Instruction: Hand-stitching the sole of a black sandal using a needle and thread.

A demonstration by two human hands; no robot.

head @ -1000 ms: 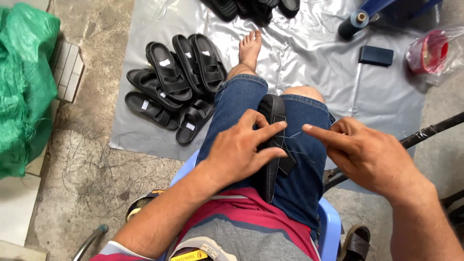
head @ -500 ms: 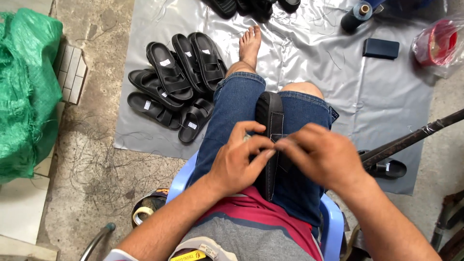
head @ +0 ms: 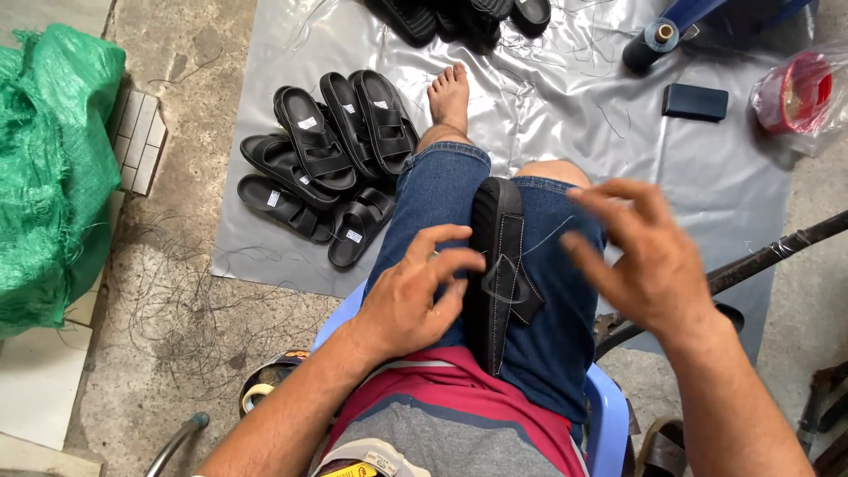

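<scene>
A black sandal [head: 496,265] with white stitching along its edge lies lengthwise on my lap, between my thighs in blue denim shorts. My left hand [head: 413,300] rests on my left thigh, its thumb and fingertips pressed against the sandal's left edge and gripping it. My right hand [head: 649,256] hovers above my right knee, to the right of the sandal, fingers spread and slightly blurred. A thin thread [head: 549,235] runs from the sandal's strap toward that hand; I cannot tell whether a finger catches it.
I sit on a blue plastic stool [head: 608,415]. A grey plastic sheet [head: 565,115] on the concrete carries a pile of black sandals [head: 327,159], a dark thread spool [head: 649,42], a dark flat case [head: 695,102] and a red container in a bag [head: 795,93]. A green sack [head: 49,168] lies left; a dark rod [head: 777,252] lies right.
My right hand pinched at the sandal beside the left half a second ago; it has now swung away to the right with its fingers spread. The left hand stays at the sandal.
</scene>
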